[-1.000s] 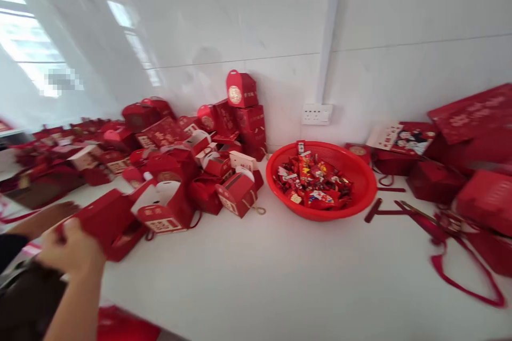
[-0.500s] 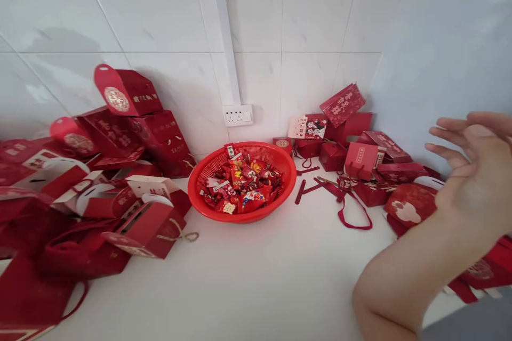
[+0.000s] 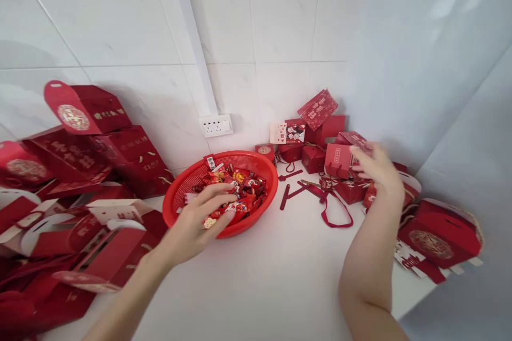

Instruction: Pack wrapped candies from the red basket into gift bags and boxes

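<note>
A red perforated basket [image 3: 268, 194] stands on the white table, with many wrapped sweets [image 3: 250, 186] in it. Over its front left rim reaches my left hand [image 3: 200, 218], fingers spread above the sweets and nothing visibly held. On the right, my right hand [image 3: 374, 168] is at the pile of red boxes, its fingers apart beside a red box [image 3: 338, 161] with a pale square print. Whether those fingertips touch the box I cannot tell. Below that pile lies a dark red ribbon loop [image 3: 338, 224].
Many red boxes [image 3: 120, 256], some with open flaps, are heaped on the left. A red box with a round gold emblem [image 3: 440, 234] is near the right table edge. Flat red strips [image 3: 285, 197] lie right of the basket. A white socket [image 3: 216, 125] is on the tiled wall.
My left hand has come into view over the basket. My right hand has moved left and down to the right-hand boxes. The view has shifted to the right.
</note>
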Motion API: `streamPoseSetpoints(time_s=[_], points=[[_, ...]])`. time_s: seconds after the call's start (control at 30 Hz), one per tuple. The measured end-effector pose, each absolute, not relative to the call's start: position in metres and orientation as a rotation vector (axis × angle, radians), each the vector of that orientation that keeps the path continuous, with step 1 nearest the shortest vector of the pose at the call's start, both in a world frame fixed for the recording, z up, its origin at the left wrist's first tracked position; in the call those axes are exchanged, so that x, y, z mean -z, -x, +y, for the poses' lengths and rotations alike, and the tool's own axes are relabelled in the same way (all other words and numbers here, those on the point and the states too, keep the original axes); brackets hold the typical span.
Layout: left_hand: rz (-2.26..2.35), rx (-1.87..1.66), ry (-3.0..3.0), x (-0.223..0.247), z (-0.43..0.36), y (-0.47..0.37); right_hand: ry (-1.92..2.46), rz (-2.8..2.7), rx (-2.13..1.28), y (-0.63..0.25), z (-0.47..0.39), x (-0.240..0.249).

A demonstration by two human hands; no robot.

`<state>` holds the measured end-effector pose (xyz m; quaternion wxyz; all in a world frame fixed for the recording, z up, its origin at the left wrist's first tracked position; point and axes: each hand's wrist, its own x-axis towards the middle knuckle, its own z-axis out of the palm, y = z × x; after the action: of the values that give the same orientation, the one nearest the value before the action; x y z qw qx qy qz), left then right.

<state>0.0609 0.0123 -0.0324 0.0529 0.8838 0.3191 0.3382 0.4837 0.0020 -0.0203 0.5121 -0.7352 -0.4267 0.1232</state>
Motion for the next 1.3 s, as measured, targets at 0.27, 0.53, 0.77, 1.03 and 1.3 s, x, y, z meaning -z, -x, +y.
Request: streamPoseSetpoints(time_s=[0.27,0.53,0.77,1.03,1.3], points=[[0.959,-0.638,-2.57,0.062,0.051,-0.096,2.03,-0.924,-0.673,-0.472,0.033,0.041],[0.942,-0.657,-2.537,0.064,0.052,-0.092,1.984,-1.02,-0.469,-0.47,0.033,0.03],[0.928,-0.679,-2.536,0.066,0.053,-0.091,1.663,-1.069,-0.277,-0.45,0.008,0.002],[0.936,-1.095,-2.544,0.061,0.034,-0.106,1.457,-1.251,-0.411,-0.406,-0.041,-0.026],[1.026,-1.399,-2.47,0.044,-0.029,-0.17,1.297,-1.643,-0.565,-0.351,-0.078,-0.03]])
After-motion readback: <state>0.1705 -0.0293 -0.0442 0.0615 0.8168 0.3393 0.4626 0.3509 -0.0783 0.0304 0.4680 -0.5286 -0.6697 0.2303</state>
